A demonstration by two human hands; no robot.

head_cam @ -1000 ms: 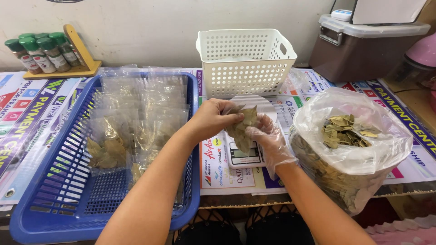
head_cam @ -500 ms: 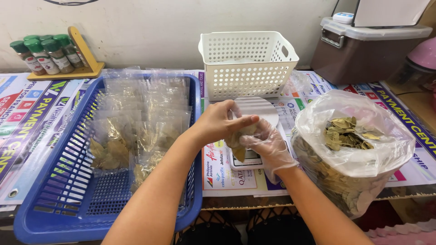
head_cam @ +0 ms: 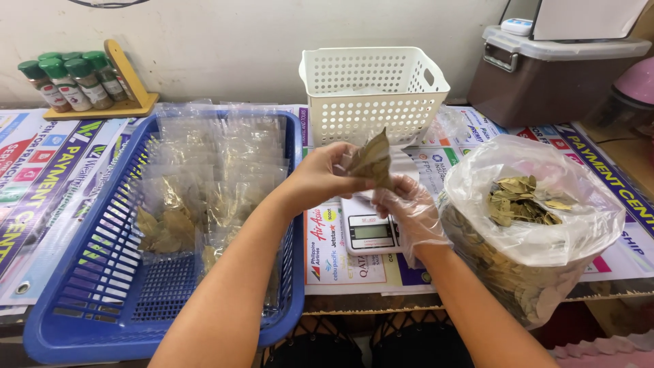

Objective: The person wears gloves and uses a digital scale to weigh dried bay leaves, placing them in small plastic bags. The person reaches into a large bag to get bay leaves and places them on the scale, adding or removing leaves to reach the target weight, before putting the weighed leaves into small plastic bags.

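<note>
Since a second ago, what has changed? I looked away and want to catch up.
Both hands lifted the small packet of dried leaves up off the scale, so its display now shows. The left hand and the gloved right hand still hold the packet between them. The blue tray, white basket and big bag of leaves stayed put.

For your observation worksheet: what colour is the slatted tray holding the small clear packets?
Blue; the slatted tray shows best in the head view, on the left.
</note>
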